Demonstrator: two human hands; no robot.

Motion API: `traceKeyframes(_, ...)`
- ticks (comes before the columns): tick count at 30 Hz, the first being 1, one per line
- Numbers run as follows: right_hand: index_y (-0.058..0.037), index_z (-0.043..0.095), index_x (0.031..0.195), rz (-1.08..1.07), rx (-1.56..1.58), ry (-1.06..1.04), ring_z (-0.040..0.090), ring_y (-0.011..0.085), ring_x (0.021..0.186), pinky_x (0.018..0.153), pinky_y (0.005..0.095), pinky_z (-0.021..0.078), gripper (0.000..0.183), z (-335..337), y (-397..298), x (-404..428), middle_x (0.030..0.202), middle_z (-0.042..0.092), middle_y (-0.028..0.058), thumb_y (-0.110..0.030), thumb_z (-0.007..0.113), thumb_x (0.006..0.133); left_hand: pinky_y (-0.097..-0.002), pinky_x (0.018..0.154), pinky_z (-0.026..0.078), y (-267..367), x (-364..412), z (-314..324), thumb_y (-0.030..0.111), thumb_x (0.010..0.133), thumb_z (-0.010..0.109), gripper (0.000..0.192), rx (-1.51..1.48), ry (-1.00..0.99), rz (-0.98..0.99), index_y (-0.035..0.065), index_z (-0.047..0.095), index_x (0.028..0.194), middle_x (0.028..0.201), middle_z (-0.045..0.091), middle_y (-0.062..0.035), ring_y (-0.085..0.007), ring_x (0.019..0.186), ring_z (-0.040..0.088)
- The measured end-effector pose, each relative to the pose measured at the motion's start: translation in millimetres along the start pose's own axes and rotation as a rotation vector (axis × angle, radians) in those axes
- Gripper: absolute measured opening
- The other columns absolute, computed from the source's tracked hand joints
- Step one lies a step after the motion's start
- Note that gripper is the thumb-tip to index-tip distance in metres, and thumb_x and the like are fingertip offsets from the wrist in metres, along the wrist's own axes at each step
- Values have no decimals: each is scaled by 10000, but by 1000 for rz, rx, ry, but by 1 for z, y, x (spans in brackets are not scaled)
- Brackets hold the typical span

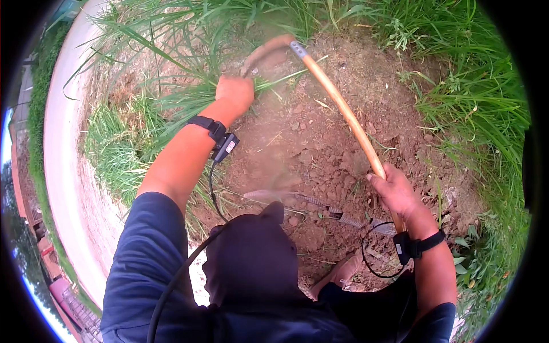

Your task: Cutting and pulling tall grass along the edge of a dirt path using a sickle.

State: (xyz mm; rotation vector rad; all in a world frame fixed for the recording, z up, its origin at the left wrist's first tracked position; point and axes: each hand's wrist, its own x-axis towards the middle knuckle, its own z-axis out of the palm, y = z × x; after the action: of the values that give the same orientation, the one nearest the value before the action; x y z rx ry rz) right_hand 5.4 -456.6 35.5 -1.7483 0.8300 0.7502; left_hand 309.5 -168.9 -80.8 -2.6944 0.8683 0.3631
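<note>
My left hand [235, 92] is closed around a bunch of long green grass [188, 96] near the upper middle of the view. At the right, my right hand [396, 191] grips the long wooden handle [343, 109] of a sickle. The sickle's curved, soil-coloured blade [270, 49] arches at the far end, its tip close beside my left fist; whether it touches the grass is unclear. A grey metal socket [298, 49] joins blade and handle. Both wrists bear black straps with small cabled devices.
Bare reddish soil with clods [309, 145] lies before me. Tall grass [484, 85] stands to the right, and a heap of grass [124, 145] lies at the left. A pale road [64, 128] runs beyond. A ribbed strip [349, 221] lies near my foot [343, 270].
</note>
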Motion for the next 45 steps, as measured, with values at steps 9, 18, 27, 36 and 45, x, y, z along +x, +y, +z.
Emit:
traceKeyframes(9, -12, 558, 962, 88, -168, 37, 511, 117, 529, 487, 311, 428, 268, -27, 45, -18, 659, 537, 15, -253, 666, 913, -429, 893, 450, -4, -21, -13, 147, 885, 522, 246, -22, -81, -17, 62, 726, 994, 1034, 723, -152, -298, 985, 693)
traceKeyframes(18, -47, 539, 1021, 91, 105, 108, 430, 68, 465, 419, 249, 360, 219, -83, 52, -85, 652, 475, -43, -214, 649, 932, -421, 1005, 371, 0, -70, 28, 176, 883, 514, 242, 52, 72, 291, 89, 685, 1030, 1159, 622, -120, -270, 1177, 542)
traceKeyframes(27, -53, 526, 947, 51, 69, 120, 443, 74, 456, 408, 256, 358, 198, -50, 8, -51, 644, 483, -37, -213, 643, 945, -521, 1068, 387, -52, -19, 6, 222, 916, 567, 407, 16, -246, -143, 18, 530, 1268, 1343, 534, -186, -348, 1284, 503)
traceKeyframes(36, -45, 511, 951, -4, 29, -40, 472, 100, 482, 430, 289, 386, 237, 20, -15, 8, 657, 481, -14, -247, 636, 943, -456, 878, 540, -60, -59, 32, 136, 915, 536, 286, -157, -261, -327, 8, 565, 1169, 1105, 698, -212, -350, 1039, 689)
traceKeyframes(45, 18, 582, 1051, -133, -355, -130, 654, 328, 814, 741, 440, 498, 401, 81, -34, 54, 851, 647, 215, -358, 614, 914, -454, 842, 554, -65, -60, 28, 127, 910, 529, 252, -68, -260, -264, 18, 594, 1128, 1073, 705, -214, -346, 1007, 699)
